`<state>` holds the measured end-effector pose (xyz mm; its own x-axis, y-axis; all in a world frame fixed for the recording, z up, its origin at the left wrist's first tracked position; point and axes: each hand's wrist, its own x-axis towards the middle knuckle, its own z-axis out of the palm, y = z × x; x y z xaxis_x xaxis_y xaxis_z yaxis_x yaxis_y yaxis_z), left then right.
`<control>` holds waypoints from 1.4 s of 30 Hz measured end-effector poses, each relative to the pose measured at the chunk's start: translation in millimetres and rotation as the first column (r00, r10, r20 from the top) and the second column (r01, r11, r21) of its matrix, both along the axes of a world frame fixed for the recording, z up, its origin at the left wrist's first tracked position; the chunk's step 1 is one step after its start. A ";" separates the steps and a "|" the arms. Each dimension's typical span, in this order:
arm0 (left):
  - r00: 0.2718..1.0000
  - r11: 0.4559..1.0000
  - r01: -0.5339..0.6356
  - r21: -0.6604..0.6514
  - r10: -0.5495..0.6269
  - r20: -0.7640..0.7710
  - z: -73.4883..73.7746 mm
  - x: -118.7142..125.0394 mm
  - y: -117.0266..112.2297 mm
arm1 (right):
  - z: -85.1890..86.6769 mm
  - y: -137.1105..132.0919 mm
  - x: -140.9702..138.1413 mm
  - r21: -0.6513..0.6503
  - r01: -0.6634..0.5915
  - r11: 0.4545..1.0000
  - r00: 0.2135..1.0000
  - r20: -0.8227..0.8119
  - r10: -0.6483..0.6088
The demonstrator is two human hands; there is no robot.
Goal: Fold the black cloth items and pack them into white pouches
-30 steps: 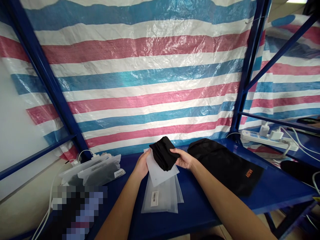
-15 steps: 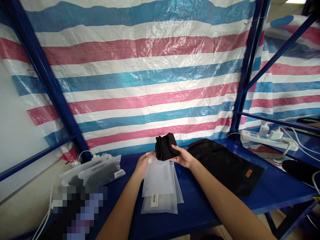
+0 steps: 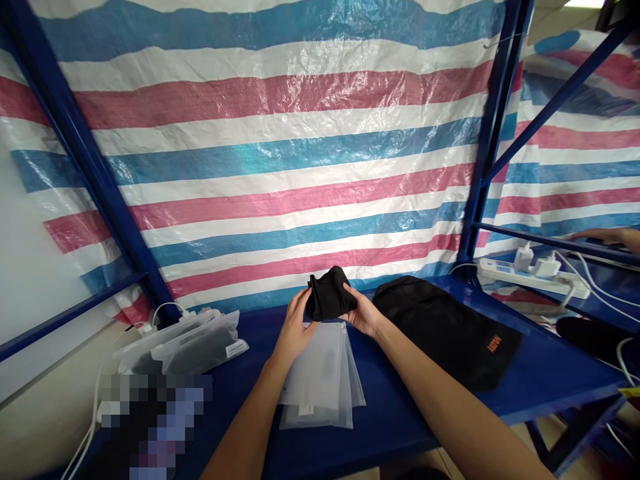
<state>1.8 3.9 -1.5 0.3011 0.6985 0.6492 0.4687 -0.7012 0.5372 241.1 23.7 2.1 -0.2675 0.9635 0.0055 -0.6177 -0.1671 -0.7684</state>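
A small bundle of folded black cloth [image 3: 330, 295] is held up between both my hands. My left hand [image 3: 296, 323] grips its left side, thumb in front. On the right edge, my right hand [image 3: 363, 313] has its fingers closed round the cloth. Just below, several frosted plastic zip bags [image 3: 323, 373] lie overlapping on the blue table [image 3: 390, 420], one with a white label. To the right a larger black cloth bag [image 3: 450, 327] with orange lettering lies flat.
Filled frosted zip bags [image 3: 200, 343] lean at the table's left side near white cables. A white power strip [image 3: 530, 275] with plugs sits beyond the right post. Another person's hand [image 3: 605, 235] shows at the far right. A striped tarp [image 3: 300, 153] hangs behind.
My left hand has let go of the top of the plastic bag and taken hold of the black cloth. The plastic bag now lies flat. Another person's hand has appeared at the right.
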 end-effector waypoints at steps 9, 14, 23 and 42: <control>0.998 0.997 0.057 0.052 -0.059 0.022 11.2 0.6 -9.2 | 4.7 -8.9 -0.8 0.068 -0.112 0.991 0.994 0.007 0.112; 0.992 0.995 0.102 -0.024 -0.100 0.083 13.1 6.2 -11.7 | 4.3 -17.5 -6.4 0.213 -0.135 0.968 0.991 0.035 0.131; 0.900 0.904 0.300 -0.306 -0.162 0.404 20.0 4.6 -12.1 | 8.3 -23.0 -9.9 0.274 -0.134 0.952 0.982 0.165 0.090; 0.875 0.905 0.304 -0.297 -0.142 0.463 12.0 12.3 -9.1 | 7.3 -26.8 -15.8 0.358 -0.210 0.910 0.967 0.214 0.139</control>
<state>14.0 -5.2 10.5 0.2315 0.8497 0.4738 -0.0052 -0.4859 0.8740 225.3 -3.2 9.4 -0.4619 0.8374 0.2922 -0.4505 0.0623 -0.8906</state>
